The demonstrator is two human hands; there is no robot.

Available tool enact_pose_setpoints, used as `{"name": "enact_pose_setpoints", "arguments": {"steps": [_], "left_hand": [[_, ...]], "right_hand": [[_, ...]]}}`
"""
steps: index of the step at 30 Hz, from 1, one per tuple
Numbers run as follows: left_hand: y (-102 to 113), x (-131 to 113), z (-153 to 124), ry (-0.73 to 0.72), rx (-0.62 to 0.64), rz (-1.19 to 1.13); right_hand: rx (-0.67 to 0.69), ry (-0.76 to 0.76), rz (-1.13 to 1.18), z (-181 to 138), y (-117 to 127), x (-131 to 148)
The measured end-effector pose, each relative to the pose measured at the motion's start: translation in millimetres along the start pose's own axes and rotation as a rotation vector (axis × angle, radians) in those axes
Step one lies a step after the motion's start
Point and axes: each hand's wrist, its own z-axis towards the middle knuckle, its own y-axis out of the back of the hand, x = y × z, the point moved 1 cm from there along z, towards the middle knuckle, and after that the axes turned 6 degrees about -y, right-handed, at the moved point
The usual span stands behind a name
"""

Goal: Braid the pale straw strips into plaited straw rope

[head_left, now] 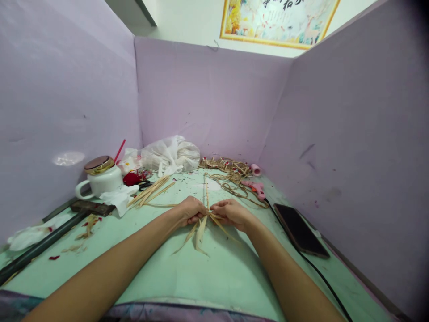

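A white lidded mug [100, 181] stands at the left of the desk [221, 277], beside a crumpled tissue [118, 197] and a hammer [92, 208]. A white plastic bag [170, 154] lies at the back; a pink glue gun [254, 188] lies near a dark phone [300, 230].

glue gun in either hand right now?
No: the pink glue gun lies on the green table past the right hand, which with the left hand pinches straw strips.
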Motion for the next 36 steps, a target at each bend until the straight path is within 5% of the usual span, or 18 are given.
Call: {"name": "enact_pose_setpoints", "arguments": {"steps": [3,10,18,28,31,34,36], "left_hand": [[-2,-2,-2,-0.017,0.012,0.003],[-1,-4,-4,-0.035,0.039,0.173],[-2,-23,-22,-0.008,-0.076,0.588],[-34,-7,-36,-0.289,-0.222,0.926],[-26,-13,-36,-0.271,-0.127,0.882],[-7,-22,-30,-0.051,0.019,0.618],[6,-25,-23,0.056,-0.063,0.397]], "right_hand": [[0.123,-0.043,0.035,-1,-14,-4],[-0.104,0.013,-0.180,6,-15,-9],[-0.103,0.018,-0.154,9,-16,-12],[-0.036,-0.034,0.013,7,-17,-14],[0.012,-0.020,-0.002,8,-17,-14],[0.064,-0.008,-0.003,9,-13,-14],[0.113,-0.018,0.002,11,-10,-15]]}}
